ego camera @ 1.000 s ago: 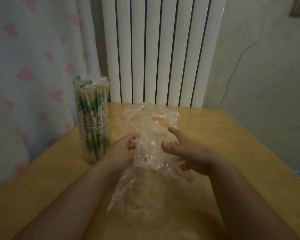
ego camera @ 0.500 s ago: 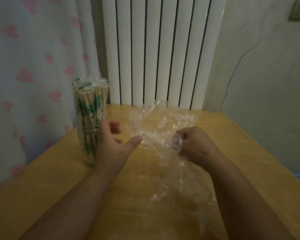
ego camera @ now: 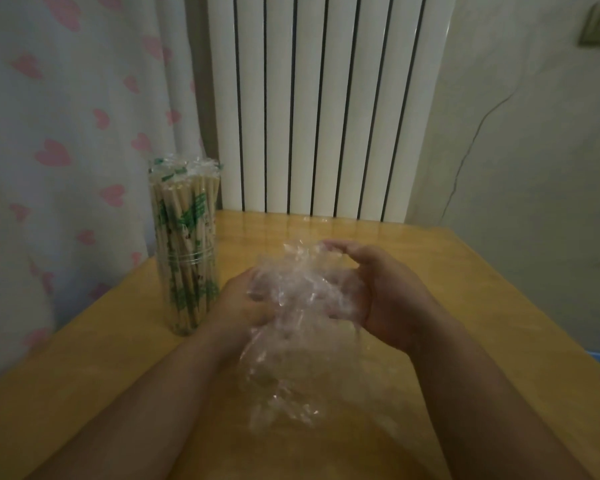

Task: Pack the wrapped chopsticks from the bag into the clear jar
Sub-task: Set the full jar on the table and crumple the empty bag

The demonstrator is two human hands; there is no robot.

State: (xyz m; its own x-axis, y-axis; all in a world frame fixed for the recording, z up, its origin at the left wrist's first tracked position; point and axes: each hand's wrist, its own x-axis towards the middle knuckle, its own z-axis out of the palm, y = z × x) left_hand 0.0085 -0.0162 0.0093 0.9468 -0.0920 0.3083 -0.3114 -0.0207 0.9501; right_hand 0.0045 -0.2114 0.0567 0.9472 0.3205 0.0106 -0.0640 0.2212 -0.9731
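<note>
Bag (ego camera: pixel 302 296) back in left hand (ego camera: pixel 241 304)

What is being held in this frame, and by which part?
The clear bag, bunched at its upper part: the left hand grips its left side, the right hand curls round its right.

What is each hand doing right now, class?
Left hand: grips the crumpled plastic bag.
Right hand: grips the same bag, fingers curled over its top.
</note>
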